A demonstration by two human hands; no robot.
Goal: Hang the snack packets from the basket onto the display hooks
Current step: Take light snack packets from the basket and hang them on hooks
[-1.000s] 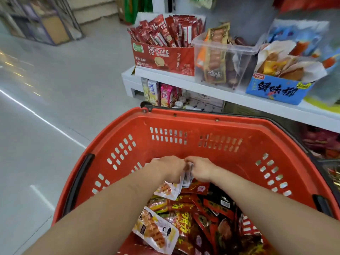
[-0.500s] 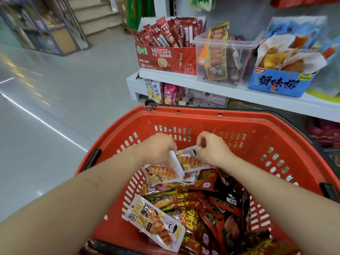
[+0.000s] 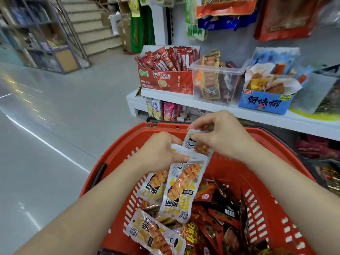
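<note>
While your left hand (image 3: 158, 153) pinches the top edges of two white-and-yellow packets (image 3: 184, 184) bunched together, your right hand (image 3: 220, 137) has thumb and fingers curled on the top of a third packet (image 3: 197, 146), which overlaps the front one of the pair. All three hang over the red basket (image 3: 114, 168), above the pile of packets (image 3: 217, 218) left in it.

Risk 1: the left pinch takes only the top edges. The pair may fan apart and one may slide out, back into the pile.

Risk 2: the third packet touches the front one, so a pull with your right could drag it from your left fingers.

Risk 3: the hang holes are hidden under your fingers and their alignment cannot be told, so threading may miss.

Hooks not made out; bags (image 3: 226, 6) hang above the shelf (image 3: 230, 109). Lifting there could brush the clear tub (image 3: 217, 83).
</note>
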